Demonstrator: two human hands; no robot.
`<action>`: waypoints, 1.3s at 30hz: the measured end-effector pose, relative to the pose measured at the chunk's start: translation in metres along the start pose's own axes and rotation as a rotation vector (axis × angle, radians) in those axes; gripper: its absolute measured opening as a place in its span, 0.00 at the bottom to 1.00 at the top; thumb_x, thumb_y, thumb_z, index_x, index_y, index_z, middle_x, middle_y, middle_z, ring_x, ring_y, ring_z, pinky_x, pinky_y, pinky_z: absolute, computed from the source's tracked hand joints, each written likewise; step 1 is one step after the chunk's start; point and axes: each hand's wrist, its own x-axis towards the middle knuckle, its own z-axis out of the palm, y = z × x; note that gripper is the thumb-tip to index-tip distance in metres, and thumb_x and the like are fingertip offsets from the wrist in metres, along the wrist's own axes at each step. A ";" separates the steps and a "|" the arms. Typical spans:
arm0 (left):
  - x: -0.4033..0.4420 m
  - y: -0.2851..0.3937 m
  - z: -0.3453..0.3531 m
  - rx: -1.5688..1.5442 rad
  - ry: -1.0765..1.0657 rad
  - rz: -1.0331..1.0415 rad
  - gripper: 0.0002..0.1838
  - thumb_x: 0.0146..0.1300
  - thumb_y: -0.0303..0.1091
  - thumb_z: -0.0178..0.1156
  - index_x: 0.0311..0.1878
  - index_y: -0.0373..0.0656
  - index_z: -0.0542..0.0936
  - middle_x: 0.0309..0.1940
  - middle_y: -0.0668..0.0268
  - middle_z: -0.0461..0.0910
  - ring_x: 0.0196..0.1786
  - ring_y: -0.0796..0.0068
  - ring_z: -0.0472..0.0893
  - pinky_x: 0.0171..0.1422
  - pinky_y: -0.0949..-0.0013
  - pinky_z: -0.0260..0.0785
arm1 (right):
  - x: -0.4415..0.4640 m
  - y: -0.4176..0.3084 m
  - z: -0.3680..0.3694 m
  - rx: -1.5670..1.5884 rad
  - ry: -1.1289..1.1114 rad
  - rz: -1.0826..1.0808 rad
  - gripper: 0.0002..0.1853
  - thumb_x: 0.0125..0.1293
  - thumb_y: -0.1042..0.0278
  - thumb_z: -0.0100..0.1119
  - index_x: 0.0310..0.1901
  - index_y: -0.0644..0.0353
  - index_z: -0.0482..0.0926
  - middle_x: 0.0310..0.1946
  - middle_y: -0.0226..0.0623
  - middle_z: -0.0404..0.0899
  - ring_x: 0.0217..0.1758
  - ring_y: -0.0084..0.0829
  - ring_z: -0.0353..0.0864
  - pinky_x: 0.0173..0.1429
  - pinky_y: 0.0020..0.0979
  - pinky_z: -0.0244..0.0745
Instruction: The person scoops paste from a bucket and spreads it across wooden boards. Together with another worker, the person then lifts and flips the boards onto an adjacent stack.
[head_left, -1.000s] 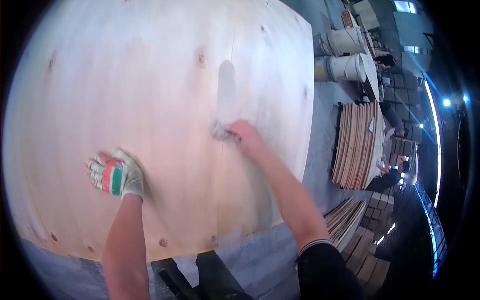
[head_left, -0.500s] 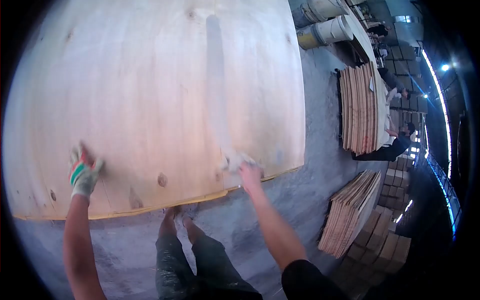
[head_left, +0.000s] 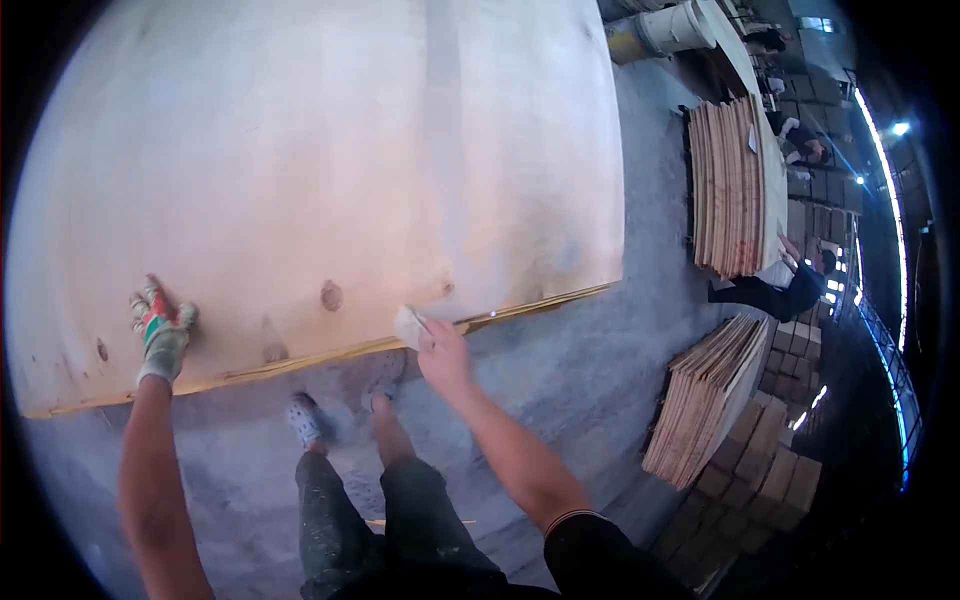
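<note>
The sheet (head_left: 290, 190) looks like smooth, knotted wood.

Plywood sheet (head_left: 290, 180): gloved left hand (head_left: 160, 330) spread on it by near edge; right hand (head_left: 445, 357) grips pale blurred tool (head_left: 410, 325) at same edge. Grey streak (head_left: 447, 150) down sheet. Board stacks (head_left: 725, 190), bucket (head_left: 682, 28) beyond sheet's right side.

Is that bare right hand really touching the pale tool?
Touching. The head view shows the right hand with its fingers closed on the pale tool.
</note>
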 end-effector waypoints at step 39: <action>0.064 -0.252 -0.121 0.036 -0.196 -0.193 0.60 0.59 0.64 0.67 0.81 0.41 0.45 0.79 0.33 0.44 0.77 0.22 0.48 0.77 0.31 0.51 | -0.016 -0.305 0.226 -0.100 0.023 -0.122 0.23 0.53 0.77 0.63 0.54 0.59 0.82 0.42 0.46 0.80 0.46 0.52 0.80 0.52 0.46 0.76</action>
